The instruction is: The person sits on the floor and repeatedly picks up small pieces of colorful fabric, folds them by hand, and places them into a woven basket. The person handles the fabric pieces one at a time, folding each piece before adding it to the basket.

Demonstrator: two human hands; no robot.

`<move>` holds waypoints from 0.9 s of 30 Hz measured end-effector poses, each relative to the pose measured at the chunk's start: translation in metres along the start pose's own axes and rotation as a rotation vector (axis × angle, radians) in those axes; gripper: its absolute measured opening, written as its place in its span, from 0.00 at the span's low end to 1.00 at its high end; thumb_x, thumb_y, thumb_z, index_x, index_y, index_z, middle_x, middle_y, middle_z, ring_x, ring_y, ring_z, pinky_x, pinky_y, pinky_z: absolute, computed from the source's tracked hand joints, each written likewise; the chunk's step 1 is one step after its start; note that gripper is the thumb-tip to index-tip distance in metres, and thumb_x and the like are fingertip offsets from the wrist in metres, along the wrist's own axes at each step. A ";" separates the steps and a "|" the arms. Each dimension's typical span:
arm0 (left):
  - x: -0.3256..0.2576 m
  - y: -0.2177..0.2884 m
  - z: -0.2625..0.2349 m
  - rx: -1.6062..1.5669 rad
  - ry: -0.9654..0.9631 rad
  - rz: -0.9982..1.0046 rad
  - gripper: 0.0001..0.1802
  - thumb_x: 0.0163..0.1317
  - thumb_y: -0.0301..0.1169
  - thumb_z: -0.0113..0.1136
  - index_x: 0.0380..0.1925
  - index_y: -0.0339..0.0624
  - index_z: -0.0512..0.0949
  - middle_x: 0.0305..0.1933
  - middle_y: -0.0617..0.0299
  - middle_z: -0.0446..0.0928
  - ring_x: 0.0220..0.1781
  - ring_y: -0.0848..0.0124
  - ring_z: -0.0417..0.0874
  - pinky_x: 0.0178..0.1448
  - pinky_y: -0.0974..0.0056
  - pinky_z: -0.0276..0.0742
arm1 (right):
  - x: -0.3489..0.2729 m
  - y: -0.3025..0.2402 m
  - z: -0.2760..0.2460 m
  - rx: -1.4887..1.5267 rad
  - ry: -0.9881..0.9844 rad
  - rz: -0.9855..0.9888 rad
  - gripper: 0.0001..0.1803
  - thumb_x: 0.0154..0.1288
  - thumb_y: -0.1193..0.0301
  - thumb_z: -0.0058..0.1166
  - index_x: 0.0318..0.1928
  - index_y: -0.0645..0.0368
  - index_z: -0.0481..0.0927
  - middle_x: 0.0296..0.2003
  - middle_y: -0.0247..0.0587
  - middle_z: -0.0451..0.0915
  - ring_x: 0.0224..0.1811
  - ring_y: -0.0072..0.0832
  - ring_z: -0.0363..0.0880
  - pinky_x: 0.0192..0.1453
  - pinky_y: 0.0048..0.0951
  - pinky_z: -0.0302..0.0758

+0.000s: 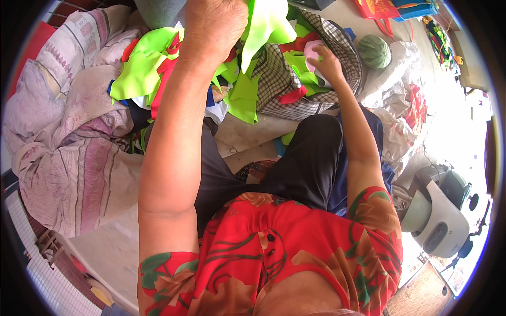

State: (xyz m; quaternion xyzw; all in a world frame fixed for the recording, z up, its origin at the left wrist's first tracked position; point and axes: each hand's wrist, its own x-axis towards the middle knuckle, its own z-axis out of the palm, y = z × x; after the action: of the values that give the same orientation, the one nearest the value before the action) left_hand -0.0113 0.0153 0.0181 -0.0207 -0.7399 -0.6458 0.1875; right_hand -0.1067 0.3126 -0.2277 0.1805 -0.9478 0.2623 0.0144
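My left hand (pixel 219 27) is raised at the top middle, its fingers closed around a neon-green fabric scrap (pixel 268 25) that hangs to the right of the fist. Over the mouth of a checkered cloth bag (pixel 276 87), my right hand (pixel 328 65) is held with its fingers apart, close to a pale pink scrap (pixel 312 51). Neon-green and red pieces (pixel 293 97) lie inside the bag. Left of the bag spreads a heap of loose scraps (pixel 138 73), mostly neon green with red, white and dark blue among them.
A patterned pale blanket (pixel 79 179) is bunched along the left. A grey bucket (pixel 161 11) stands at the back. Beyond the bag are a striped green melon (pixel 374 51) and a white plastic sack (pixel 392 100). A grey-white appliance (pixel 443 216) sits at the right.
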 end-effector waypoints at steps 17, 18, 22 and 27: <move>0.000 -0.015 -0.007 -0.386 -0.016 0.002 0.11 0.67 0.35 0.52 0.36 0.36 0.70 0.30 0.63 0.77 0.30 0.79 0.76 0.34 0.75 0.72 | -0.009 0.041 0.106 -0.382 -0.489 0.411 0.31 0.52 0.47 0.58 0.50 0.55 0.76 0.48 0.50 0.78 0.52 0.43 0.76 0.60 0.58 0.61; 0.000 -0.012 -0.009 -0.365 0.012 0.007 0.11 0.67 0.35 0.52 0.36 0.36 0.70 0.31 0.62 0.77 0.30 0.78 0.76 0.34 0.74 0.73 | -0.004 0.034 0.104 -0.359 -0.458 0.371 0.30 0.53 0.47 0.58 0.49 0.56 0.77 0.47 0.51 0.79 0.51 0.43 0.77 0.60 0.54 0.64; -0.004 0.009 -0.009 -0.369 0.098 -0.103 0.11 0.68 0.35 0.50 0.38 0.36 0.68 0.32 0.59 0.78 0.31 0.76 0.79 0.34 0.72 0.75 | 0.003 -0.003 0.043 0.908 0.044 0.418 0.19 0.59 0.63 0.58 0.51 0.54 0.77 0.40 0.34 0.81 0.40 0.25 0.78 0.48 0.32 0.72; -0.005 -0.003 -0.010 -0.291 0.147 -0.061 0.07 0.63 0.25 0.52 0.39 0.33 0.74 0.33 0.58 0.79 0.32 0.76 0.80 0.34 0.72 0.76 | 0.004 -0.047 -0.032 1.376 0.244 0.487 0.15 0.61 0.64 0.56 0.46 0.55 0.76 0.43 0.33 0.79 0.44 0.24 0.74 0.50 0.34 0.67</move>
State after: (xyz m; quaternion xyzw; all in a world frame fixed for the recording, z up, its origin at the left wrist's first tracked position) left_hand -0.0050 0.0067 0.0148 0.0223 -0.6229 -0.7515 0.2162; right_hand -0.0962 0.2895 -0.1767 -0.0973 -0.5741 0.8111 -0.0554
